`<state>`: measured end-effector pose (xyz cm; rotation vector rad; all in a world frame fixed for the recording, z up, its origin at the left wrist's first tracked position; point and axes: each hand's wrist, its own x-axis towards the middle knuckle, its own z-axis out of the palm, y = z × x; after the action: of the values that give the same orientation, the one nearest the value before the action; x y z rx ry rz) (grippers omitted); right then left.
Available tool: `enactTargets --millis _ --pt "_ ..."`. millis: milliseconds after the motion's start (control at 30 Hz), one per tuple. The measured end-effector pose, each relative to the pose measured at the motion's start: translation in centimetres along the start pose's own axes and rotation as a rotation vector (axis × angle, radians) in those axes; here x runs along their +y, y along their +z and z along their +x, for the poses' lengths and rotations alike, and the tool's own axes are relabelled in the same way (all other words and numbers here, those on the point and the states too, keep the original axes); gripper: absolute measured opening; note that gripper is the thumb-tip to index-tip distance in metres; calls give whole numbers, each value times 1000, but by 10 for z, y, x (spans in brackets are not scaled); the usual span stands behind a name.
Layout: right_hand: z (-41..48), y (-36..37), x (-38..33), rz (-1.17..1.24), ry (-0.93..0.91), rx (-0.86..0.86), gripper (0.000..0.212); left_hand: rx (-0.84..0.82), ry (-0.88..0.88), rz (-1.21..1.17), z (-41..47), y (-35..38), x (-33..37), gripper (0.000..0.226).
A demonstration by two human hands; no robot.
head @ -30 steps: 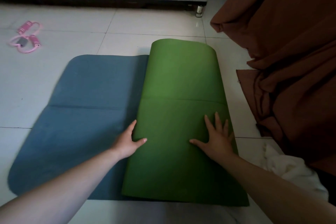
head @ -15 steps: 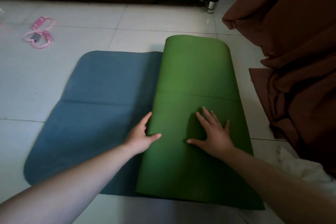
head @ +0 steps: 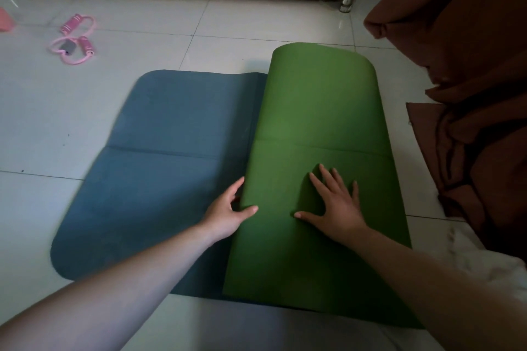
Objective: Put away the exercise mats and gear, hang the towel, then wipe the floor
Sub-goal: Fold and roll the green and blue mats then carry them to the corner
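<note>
Right hand (head: pixel 336 208) further left, mat (head: pixel 313 111) under fingers (head: pixel 328 177)

Both bare forearms reached forward from bottom of view, converging slightly. Left hand (head: pixel 228 215): thumb laid over top of green mat (head: pixel 319 111) fold, index finger straight along its edge, other fingers tucked out of sight at that edge, pinching hold. Right hand (head: pixel 338 206): palm down, pressed flat, fingers straight and spread, thumb stretched toward left hand. Hands near, not touching.
</note>
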<state>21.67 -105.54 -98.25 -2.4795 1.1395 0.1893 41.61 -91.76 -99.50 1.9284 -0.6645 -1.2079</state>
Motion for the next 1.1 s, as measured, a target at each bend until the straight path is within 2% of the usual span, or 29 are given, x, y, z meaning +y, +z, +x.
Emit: enactTargets --millis 133,267,433,600,667,767,900,1000,1100 --pt "-9 15 -6 -53 -19 -58 101 -69 -76 36 -4 3 -12 81" --pt "-10 22 -7 -65 -17 -68 102 -54 -86 6 -10 4 -15 77" --pt "-1 16 -3 -23 0 -76 101 -28 -60 -158 -18 13 -11 71" --pt "6 15 -9 -41 -29 -88 101 -37 -126 -237 -18 6 -15 66" --pt "5 19 -13 -73 -36 -100 99 -46 -141 -134 -17 4 -21 67" --pt "2 20 -13 -117 -74 -129 95 -5 -82 176 -15 6 -27 72" --pt "-4 14 -1 -111 -143 -152 90 94 183 507 -15 2 -14 84" --pt "-8 6 10 -87 -151 -112 89 7 417 778 -15 0 3 84" --pt "-12 -2 20 -39 -80 -24 88 -101 440 801 -13 10 17 82"
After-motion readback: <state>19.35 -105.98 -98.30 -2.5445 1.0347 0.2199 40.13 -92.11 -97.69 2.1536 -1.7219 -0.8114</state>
